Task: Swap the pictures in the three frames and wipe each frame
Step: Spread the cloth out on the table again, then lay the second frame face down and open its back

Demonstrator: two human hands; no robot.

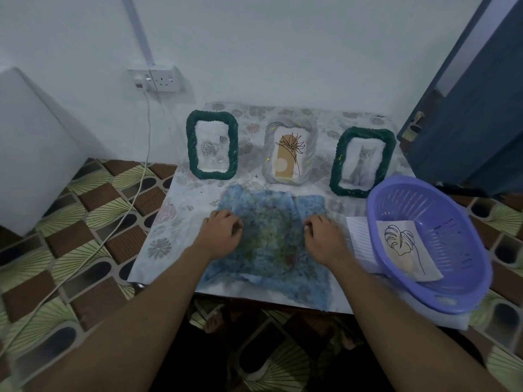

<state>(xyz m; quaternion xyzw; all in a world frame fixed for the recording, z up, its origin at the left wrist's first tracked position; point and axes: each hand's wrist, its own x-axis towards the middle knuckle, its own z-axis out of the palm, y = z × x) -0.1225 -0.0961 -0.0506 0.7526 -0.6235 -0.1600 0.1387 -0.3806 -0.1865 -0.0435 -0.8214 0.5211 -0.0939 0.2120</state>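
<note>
Near the front edge of the counter, my left hand and right hand rest on the blue cloth. The fingers are curled down onto it, but I cannot tell whether they pinch it. Beyond the cloth, toward the far edge, three frames stand upright. The grey frame is straight ahead between my hands, while the left green frame and right green frame each sit nearer their own hand.

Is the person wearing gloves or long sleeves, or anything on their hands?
No gloves. Both the left hand and right hand are bare, with no ring, watch or bracelet showing. The left arm and right arm are bare too; no sleeve reaches into view.
</note>
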